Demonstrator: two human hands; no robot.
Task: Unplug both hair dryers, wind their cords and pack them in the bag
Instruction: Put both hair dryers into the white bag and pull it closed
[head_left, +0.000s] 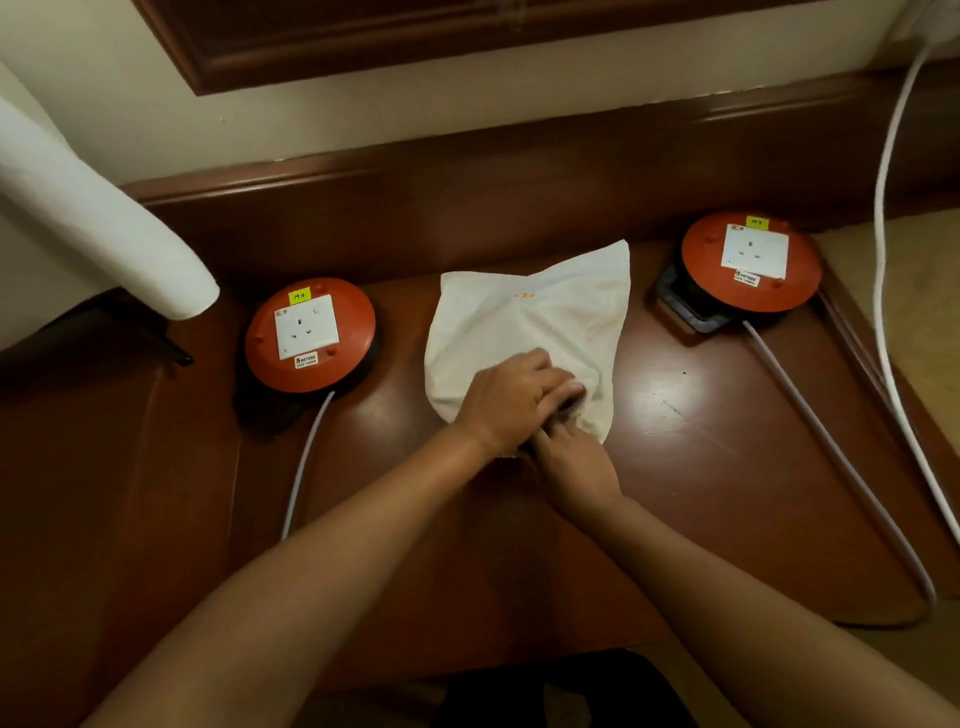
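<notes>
Gripping soft, limp white bag (535, 322) at its near mouth, both hands (540, 415) curling on cloth; bulging, probably weighty; supporting underneath looking wiser.

Dim, warm indoor light from overhead. A soft glare patch sits on the polished worktop (670, 400) right of the white bag (540, 322). Wide-angle bending curves the edges; detail is slightly soft and grainy throughout.
</notes>
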